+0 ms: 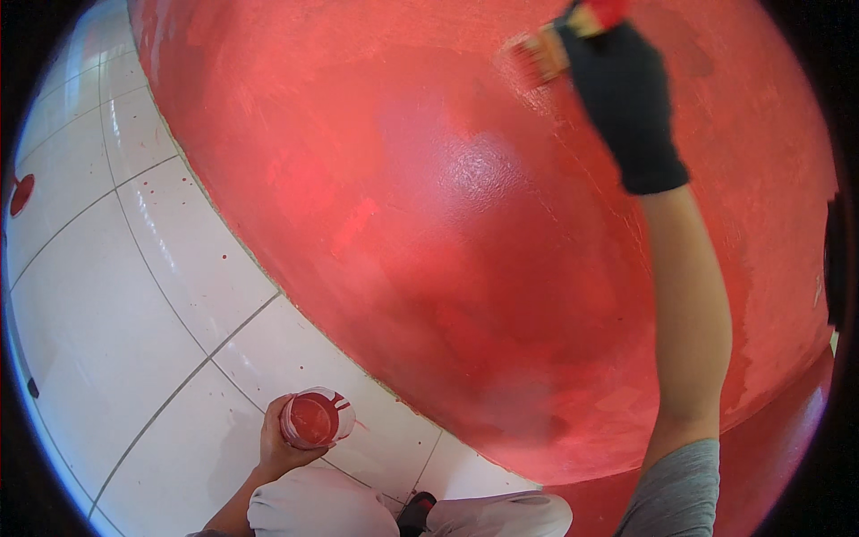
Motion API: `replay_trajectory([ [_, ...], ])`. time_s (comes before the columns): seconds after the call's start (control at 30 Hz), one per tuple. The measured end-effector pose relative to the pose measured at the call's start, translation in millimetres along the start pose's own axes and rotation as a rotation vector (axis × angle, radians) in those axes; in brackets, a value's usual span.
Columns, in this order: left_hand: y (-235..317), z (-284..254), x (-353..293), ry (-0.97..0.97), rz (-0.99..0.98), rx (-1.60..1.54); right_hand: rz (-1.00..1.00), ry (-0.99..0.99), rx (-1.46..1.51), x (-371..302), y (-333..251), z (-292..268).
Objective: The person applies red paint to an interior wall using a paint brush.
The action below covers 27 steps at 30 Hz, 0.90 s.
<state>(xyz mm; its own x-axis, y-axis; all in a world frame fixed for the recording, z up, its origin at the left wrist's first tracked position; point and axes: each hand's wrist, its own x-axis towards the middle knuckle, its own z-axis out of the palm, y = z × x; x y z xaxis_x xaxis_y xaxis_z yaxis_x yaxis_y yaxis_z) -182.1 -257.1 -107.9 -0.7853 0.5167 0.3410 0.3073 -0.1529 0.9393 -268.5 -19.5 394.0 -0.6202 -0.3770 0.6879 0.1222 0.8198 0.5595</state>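
Observation:
My right hand (621, 94), in a dark glove, is closed around a paintbrush (542, 57) high up in the view. Its bristles, blurred a little, press against the red wall (358, 179), where a wet patch shines around them. Low on the left, my bare left hand (279, 445) wraps round a clear plastic cup (343, 413) that holds red paint (313, 421). Paint streaks the inside of the cup's rim. The cup is upright over the tiled floor, apart from the wall.
White floor tiles (116, 295) with small red drips run along the wall's lower edge. A round red thing (22, 194) lies at the far left. My light trousers (322, 506) and a dark shoe (416, 513) show at the bottom. Something dark (836, 264) stands at the right rim.

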Motion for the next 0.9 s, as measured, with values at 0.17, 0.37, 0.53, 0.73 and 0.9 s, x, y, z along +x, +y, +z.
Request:
replay_trajectory([
  [0.17,7,-17,-14,-0.015,-0.046,-0.024,-0.071,0.099,-0.169,-13,-6,-37],
  [0.37,10,-35,-32,0.001,0.029,-0.031,0.08,-0.288,0.307,-73,-79,-28],
  [0.53,12,-51,-56,0.028,0.012,-0.024,0.177,-0.128,0.031,-29,-58,-73],
  [0.73,22,-68,-77,0.031,-0.052,-0.035,-0.053,-0.116,-0.118,-50,-108,-70],
  [0.9,34,-86,-89,0.045,-0.03,-0.049,0.2,-0.068,0.059,-35,-116,-86],
])
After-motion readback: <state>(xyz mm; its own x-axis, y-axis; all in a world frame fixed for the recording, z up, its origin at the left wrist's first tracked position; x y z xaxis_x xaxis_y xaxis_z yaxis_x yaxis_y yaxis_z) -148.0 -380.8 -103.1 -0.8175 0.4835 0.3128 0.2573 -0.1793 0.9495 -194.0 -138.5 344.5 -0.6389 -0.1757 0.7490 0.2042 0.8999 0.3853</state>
